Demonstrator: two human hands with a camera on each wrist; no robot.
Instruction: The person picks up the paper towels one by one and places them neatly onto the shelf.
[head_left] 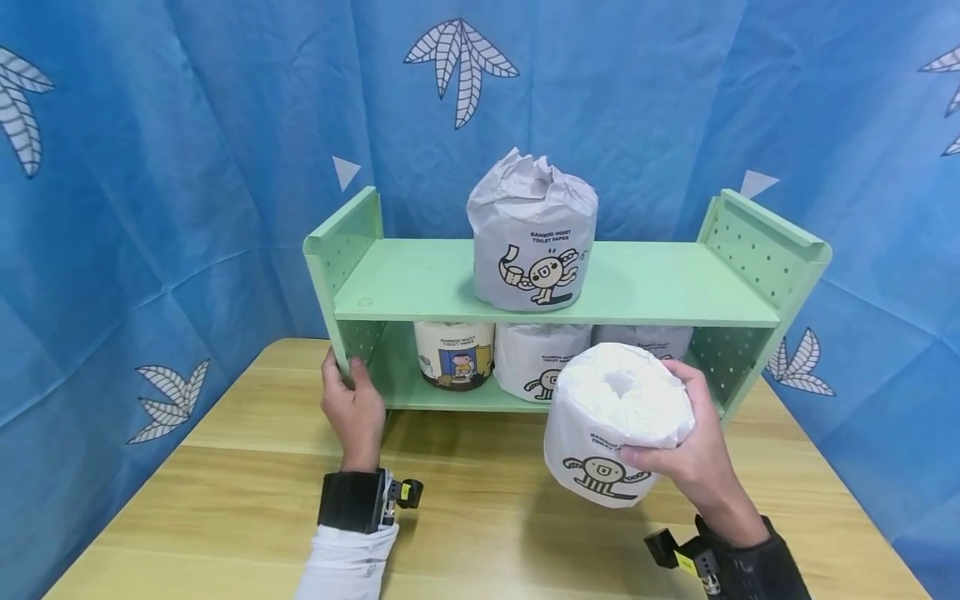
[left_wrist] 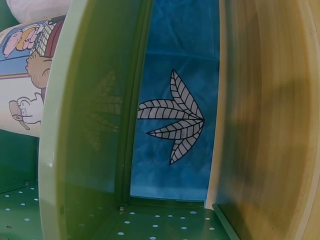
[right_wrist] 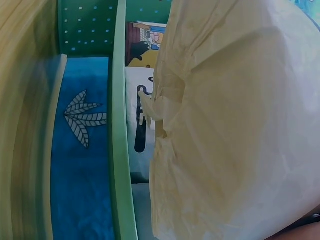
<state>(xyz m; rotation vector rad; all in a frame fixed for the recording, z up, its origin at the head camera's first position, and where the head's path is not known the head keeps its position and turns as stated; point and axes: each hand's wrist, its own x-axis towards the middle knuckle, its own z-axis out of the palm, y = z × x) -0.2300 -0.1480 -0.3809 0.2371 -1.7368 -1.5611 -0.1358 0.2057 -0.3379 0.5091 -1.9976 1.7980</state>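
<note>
My left hand (head_left: 355, 419) grips the left side panel of a green two-tier shelf (head_left: 405, 279), its thumb on the panel's inner side. In front of the lower tier, my right hand (head_left: 703, 457) holds a white paper-wrapped toilet roll (head_left: 581, 433) with a printed cartoon figure. The thumb lies across the roll's front, and most other fingers are hidden behind it. In the right wrist view, the wrapped roll (right_wrist: 235, 120) fills much of the picture. One more wrapped toilet roll (head_left: 525, 267) stands upright on the upper tier.
On the lower tier stand a cream roll with a colourful print (head_left: 454, 357), a white roll (head_left: 525, 367) and another white roll (head_left: 652, 337) partly behind the held one. The shelf stands on a wooden table (head_left: 225, 492), before a blue leaf-patterned curtain (head_left: 247, 125).
</note>
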